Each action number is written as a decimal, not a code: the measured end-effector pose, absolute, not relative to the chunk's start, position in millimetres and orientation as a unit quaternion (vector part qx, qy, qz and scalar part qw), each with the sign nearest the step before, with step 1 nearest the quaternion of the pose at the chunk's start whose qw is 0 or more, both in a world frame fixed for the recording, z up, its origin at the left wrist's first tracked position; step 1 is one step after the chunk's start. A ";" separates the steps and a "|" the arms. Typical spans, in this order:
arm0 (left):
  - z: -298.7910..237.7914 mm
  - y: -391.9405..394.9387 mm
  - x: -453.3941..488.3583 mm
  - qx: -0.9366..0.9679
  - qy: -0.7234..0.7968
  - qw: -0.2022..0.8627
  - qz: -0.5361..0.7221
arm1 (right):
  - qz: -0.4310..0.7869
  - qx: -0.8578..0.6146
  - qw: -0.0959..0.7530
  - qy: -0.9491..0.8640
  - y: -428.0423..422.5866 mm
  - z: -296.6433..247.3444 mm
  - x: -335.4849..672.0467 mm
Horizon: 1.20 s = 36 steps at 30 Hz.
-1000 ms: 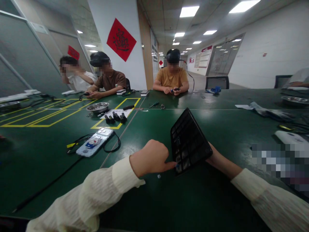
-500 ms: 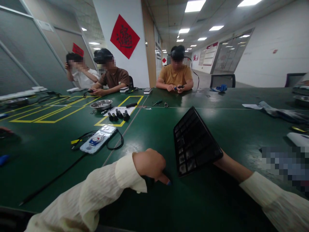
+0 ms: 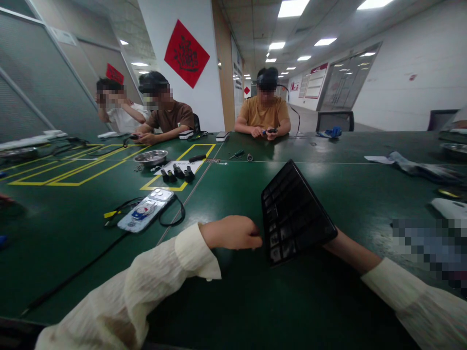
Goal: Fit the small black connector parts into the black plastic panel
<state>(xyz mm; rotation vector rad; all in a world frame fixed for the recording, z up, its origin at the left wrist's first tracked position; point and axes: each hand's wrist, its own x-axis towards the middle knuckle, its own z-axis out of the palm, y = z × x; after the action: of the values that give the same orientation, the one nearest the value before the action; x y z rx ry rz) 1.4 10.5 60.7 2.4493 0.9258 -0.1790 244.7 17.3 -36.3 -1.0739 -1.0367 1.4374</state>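
Observation:
A black compartment tray (image 3: pixel 295 214) is held tilted above the green table (image 3: pixel 226 194), its open face turned toward me. My right hand (image 3: pixel 337 243) supports it from behind and below; only the wrist and a cream sleeve show, the fingers are hidden by the tray. My left hand (image 3: pixel 231 232) hovers just left of the tray's lower left corner. Its fingers are pressed together in a pinch, tips almost touching the tray's edge. Whatever they hold is too small to make out.
A phone (image 3: pixel 146 214) with a black cable lies to the left. Further back are a metal bowl (image 3: pixel 153 156), small black parts (image 3: pixel 177 174) on white paper, and a screwdriver (image 3: pixel 237 154). Three people sit across the table. Plastic wrapping (image 3: pixel 419 169) lies at the right.
My left hand went down to the table surface below the tray, fingertip pressing there, then rose back to the tray's left edge in a pinch. The tray has barely moved.

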 end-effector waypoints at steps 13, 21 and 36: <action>8.0 24.0 10.2 0.883 0.430 0.093 0.165 | 0.652 -0.413 0.507 -0.384 11.7 -27.3 243.1; 10.2 25.4 2.6 0.865 0.473 -0.064 0.157 | 0.650 -0.444 0.474 -0.394 2.1 -10.3 235.5; -1.4 27.1 9.2 0.789 0.508 0.175 0.299 | 0.712 -0.377 0.460 -0.372 -15.1 -11.3 214.7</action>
<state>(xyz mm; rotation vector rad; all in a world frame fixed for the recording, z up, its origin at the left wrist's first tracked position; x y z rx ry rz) 9.2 27.1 -1.4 2.2345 1.4383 0.8469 214.7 -15.1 -11.3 -0.9289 -0.9160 1.7524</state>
